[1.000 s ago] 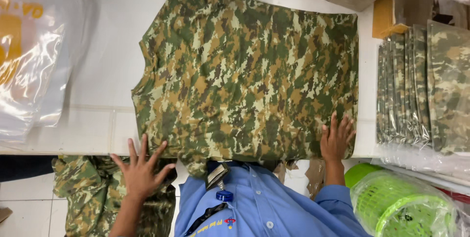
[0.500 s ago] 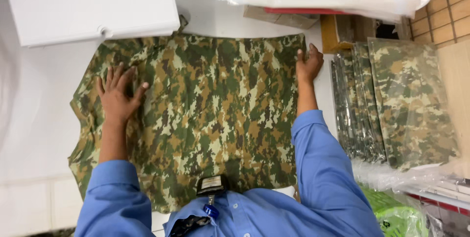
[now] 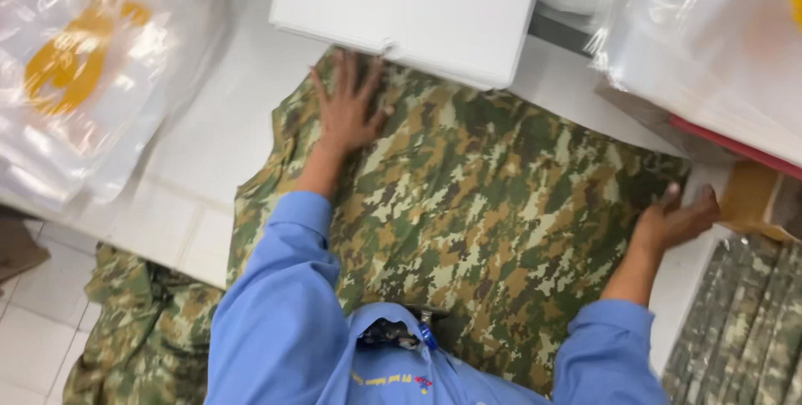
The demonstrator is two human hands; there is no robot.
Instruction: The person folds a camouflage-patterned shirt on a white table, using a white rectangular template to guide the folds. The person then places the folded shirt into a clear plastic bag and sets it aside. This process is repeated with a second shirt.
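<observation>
While spread on white counter (image 3: 217,146): camouflage garment (image 3: 484,204).
Left hand (image 3: 347,108) flat, fingers wide, on top edge; right hand (image 3: 672,221) open, gripping nothing, at right edge.

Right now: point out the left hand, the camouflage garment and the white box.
left hand (image 3: 349,108), head view, on the back of the hand.
camouflage garment (image 3: 484,204), head view, on its flat middle.
white box (image 3: 409,4), head view, on its top face.
</observation>
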